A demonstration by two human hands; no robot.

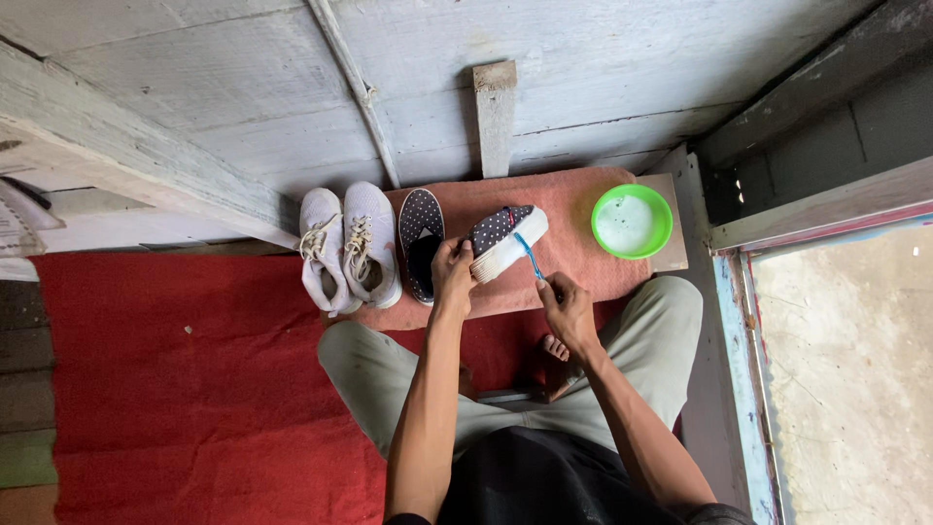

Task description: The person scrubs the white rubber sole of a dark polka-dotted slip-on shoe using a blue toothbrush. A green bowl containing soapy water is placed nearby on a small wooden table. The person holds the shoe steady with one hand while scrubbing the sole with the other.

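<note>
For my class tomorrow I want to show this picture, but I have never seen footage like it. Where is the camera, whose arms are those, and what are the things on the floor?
There is no machine here. The single picture comes from a camera worn on a person's head, looking down, so the two bare arms are that person's own, and their legs in pale trousers show below.

The left hand holds a dark polka-dot shoe tilted on its side, white sole turned outward. The right hand holds a blue toothbrush against that sole.

In front lies a pinkish mat. On it rest the matching polka-dot shoe, a pair of white sneakers and a green bowl with pale liquid. A red carpet covers the floor on the left.
</note>
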